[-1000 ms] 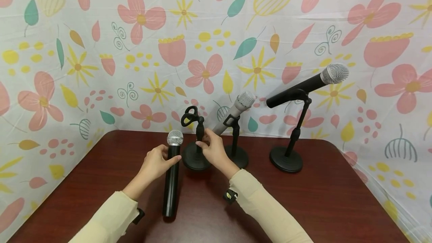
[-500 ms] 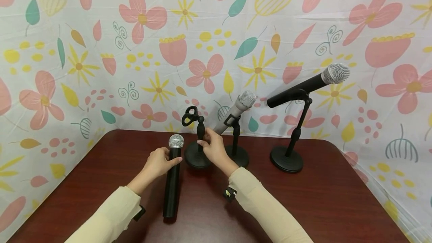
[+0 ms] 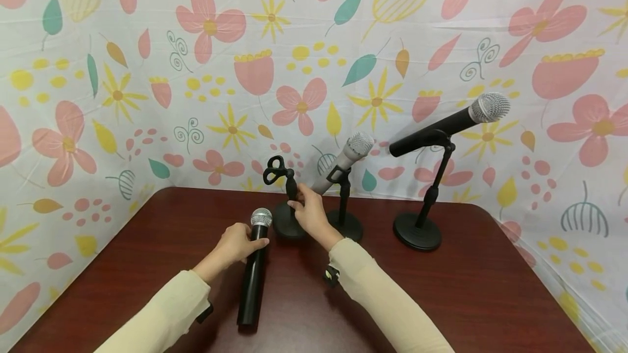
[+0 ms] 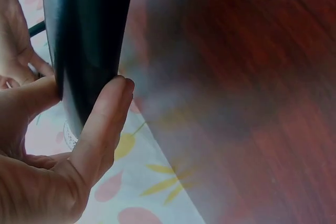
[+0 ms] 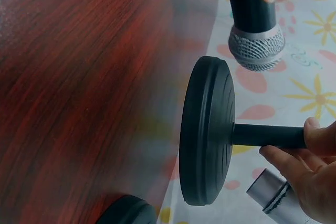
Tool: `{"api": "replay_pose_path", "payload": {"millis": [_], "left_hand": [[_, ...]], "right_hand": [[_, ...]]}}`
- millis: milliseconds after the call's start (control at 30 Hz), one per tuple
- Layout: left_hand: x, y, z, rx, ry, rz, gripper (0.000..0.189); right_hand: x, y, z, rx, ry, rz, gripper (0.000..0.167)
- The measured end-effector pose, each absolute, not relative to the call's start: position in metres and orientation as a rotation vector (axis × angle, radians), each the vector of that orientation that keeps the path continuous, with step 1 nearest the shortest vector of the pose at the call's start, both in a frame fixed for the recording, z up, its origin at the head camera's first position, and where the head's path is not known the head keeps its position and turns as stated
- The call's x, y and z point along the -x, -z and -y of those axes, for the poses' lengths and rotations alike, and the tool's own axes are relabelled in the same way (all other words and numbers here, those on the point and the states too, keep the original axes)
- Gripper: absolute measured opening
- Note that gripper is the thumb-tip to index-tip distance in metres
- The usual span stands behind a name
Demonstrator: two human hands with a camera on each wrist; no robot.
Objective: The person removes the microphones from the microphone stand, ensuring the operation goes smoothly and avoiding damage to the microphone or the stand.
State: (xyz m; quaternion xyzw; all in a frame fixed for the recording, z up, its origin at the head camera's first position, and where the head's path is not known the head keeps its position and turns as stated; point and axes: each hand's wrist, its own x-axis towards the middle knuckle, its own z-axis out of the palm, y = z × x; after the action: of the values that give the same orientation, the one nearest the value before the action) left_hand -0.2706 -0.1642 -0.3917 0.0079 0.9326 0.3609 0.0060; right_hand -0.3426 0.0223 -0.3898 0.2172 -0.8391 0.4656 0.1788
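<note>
Before a floral backdrop (image 3: 304, 20), at a dark wood surface (image 3: 314, 315), the fingers of a person's left hand (image 3: 236, 245) grasp a black microphone (image 3: 253, 282) left of center, apparently because no stand bears it, its mesh head pointing to the far side. Just beside that head, the right hand (image 3: 310, 210) pinches the post of a bare stand (image 3: 287, 226), seemingly to steady it. At right, a gray microphone (image 3: 343, 159) and a second black microphone (image 3: 444, 129) slant in clips, their stands' broad bases likely countering the weight.
</note>
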Motion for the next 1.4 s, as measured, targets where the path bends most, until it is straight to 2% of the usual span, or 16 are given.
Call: {"api": "replay_pose_path", "payload": {"millis": [467, 1400], "left_hand": [[0.263, 0.411, 0.161, -0.091, -1.126, -2.873, 0.032], [0.269, 0.410, 0.155, -0.143, -0.990, -2.857, 0.031]], "right_hand": [[0.350, 0.391, -0.012, -0.609, -1.293, 2.379, 0.015], [0.370, 0.397, 0.011, -0.585, -1.297, 2.332, 0.014]]}}
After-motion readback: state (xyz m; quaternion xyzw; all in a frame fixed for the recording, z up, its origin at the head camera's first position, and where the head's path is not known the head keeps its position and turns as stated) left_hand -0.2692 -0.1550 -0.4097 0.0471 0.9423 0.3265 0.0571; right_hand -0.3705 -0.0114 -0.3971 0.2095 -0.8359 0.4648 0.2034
